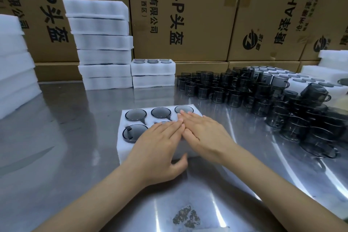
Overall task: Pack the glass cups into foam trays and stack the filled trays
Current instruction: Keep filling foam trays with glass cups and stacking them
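Left hand [160, 145] and right hand [205, 133] both lie flat, fingers straight, pressing on the filled foam tray [130, 149] near the front of the counter [75, 137], holding nothing. Foam's light and squishy but the glass cups [135, 115] inside are breakable, so I'd lift it by the two short ends and keep it level. Stacked trays [153, 73] sit at the back, loose cups [263, 96] crowd the right.

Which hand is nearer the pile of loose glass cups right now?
Right. The right hand lies flat on the foam tray, on the side toward the loose glass cups. The left hand rests on the same tray, farther from the pile.
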{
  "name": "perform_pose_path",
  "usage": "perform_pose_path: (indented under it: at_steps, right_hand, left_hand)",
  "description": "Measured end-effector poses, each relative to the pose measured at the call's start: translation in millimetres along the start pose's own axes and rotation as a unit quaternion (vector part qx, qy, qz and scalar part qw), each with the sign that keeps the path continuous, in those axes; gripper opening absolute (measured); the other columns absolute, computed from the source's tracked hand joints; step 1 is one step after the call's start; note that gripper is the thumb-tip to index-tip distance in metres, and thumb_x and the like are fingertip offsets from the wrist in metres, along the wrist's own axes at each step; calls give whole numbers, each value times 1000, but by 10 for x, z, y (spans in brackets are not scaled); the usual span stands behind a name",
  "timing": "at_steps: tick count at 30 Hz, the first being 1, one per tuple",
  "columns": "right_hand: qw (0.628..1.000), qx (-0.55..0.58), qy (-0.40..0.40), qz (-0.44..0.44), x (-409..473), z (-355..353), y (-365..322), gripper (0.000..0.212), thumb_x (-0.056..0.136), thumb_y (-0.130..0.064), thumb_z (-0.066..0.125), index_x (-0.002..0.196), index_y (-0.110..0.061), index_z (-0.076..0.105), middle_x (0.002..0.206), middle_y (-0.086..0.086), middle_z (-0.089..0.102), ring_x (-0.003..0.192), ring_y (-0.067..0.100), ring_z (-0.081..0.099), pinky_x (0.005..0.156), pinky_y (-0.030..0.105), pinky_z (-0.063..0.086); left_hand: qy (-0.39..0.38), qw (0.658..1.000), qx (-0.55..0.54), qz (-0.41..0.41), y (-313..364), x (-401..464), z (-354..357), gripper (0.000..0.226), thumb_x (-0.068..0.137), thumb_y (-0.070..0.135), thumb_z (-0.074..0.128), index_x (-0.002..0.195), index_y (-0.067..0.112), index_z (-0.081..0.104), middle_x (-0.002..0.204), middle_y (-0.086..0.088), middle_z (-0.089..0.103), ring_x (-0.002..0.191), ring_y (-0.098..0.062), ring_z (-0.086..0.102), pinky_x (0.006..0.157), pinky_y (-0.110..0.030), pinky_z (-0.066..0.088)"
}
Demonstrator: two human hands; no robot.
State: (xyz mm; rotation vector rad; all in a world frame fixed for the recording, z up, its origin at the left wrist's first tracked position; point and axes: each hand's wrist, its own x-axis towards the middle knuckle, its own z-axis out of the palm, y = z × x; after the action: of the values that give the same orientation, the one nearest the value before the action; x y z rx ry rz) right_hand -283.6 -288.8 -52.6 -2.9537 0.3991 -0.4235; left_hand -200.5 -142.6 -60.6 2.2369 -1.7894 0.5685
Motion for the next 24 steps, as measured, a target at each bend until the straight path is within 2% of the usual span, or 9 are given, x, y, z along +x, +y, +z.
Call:
perform_pose_path:
  at_steps: [4, 7, 9, 12, 14, 17, 19, 22, 24]
  right_hand:
    - [985, 158, 68, 0, -26, 85, 72, 47, 101, -24, 33, 148, -26, 29, 153, -18, 21, 140, -6, 13, 115, 21, 6]
    - [925, 344, 151, 54, -47, 116, 172, 43, 101, -18, 40, 144, -17, 38, 146, -15, 34, 136, -4, 26, 112, 15, 15]
    - [892, 398, 177, 118, -65, 92, 254, 38, 100, -24, 43, 138, -18, 48, 140, -11, 45, 128, -2, 37, 107, 16, 23]
    - [878, 403, 163, 200, -69, 61, 316, 26, 99, -38, 42, 95, -33, 67, 109, -11, 63, 104, 5, 53, 90, 23, 36]
    - [893, 374, 98, 232, -58, 50, 285, 42, 97, -50, 37, 85, -26, 69, 96, -9, 68, 94, 13, 59, 84, 30, 41]
    - [861, 440, 54, 250, -67, 29, 245, 53, 93, -59, 38, 99, -19, 72, 98, -5, 73, 96, 13, 66, 91, 30, 47]
    - [821, 517, 34, 241, -91, 2, 237, 51, 87, -64, 45, 102, -24, 73, 98, -8, 74, 93, 8, 68, 87, 28, 49]
    - [762, 623, 16, 177, -74, 22, 281, 47, 78, -61, 62, 117, -35, 66, 116, -8, 68, 108, 10, 64, 98, 38, 46]
    - [719, 680, -4, 143, -3, 31, 290, 49, 73, -53, 70, 120, -47, 58, 121, -11, 65, 110, 12, 63, 92, 41, 51]
  left_hand:
    - [10, 1000, -2, -3, 20, 9, 12, 65, 77, 44, 55, 132, 9, 54, 139, -5, 52, 124, -21, 52, 106, -33, 37]
    - [-2, 1000, 3, -29, -20, -13, 34, 71, 85, 57, 35, 148, 23, 28, 156, 8, 23, 142, -10, 22, 115, -28, 9]
    - [23, 997, -34, -62, -91, -70, 2, 72, 82, 61, 27, 147, 30, 26, 155, 15, 19, 143, -4, 16, 114, -24, 2]
    - [107, 976, -117, -148, -262, -204, -133, 66, 84, 58, 36, 141, 25, 42, 150, 11, 35, 138, -6, 28, 111, -26, 17]
    - [127, 944, -172, -251, -454, -326, -159, 54, 92, 48, 46, 136, 17, 45, 146, 2, 41, 133, -6, 31, 102, -21, 23]
    - [2, 850, -350, -393, -615, -455, -107, 50, 95, 46, 45, 135, 16, 47, 142, -2, 45, 131, -15, 38, 107, -25, 24]
    - [-21, 814, -429, -391, -585, -456, -59, 36, 95, 45, 45, 125, 29, 57, 129, 7, 58, 123, -15, 49, 108, -34, 33]
    - [66, 755, -546, -356, -514, -343, -65, 22, 95, 29, 51, 113, 29, 64, 107, 16, 70, 103, -5, 63, 84, -16, 48]
    - [120, 717, -585, -360, -533, -236, -73, 24, 94, 23, 53, 115, 26, 63, 107, 13, 71, 101, -5, 65, 81, -19, 49]
